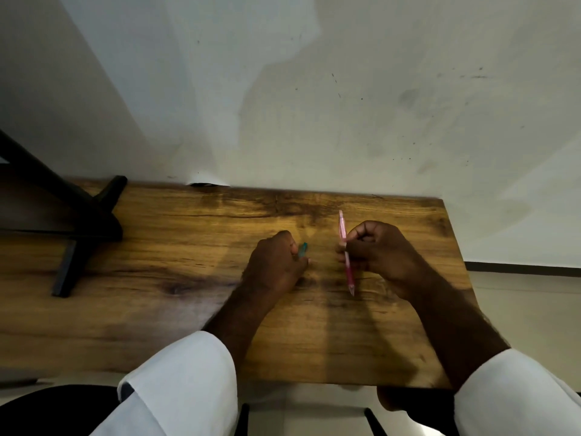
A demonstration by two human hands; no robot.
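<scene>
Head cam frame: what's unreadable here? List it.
- Teal piece: head view. The left hand curls over it and only one end shows, so its kind is unclear.
- Pink pen: head view. The fingers of the right hand cover its middle, and the near tip is too blurred to tell capped from bare.
- Black stand: head view, cut off by the left edge.

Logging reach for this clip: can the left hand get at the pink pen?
Probably yes: only bare table separates the left hand from the pink pen, though it holds a teal piece.
</scene>
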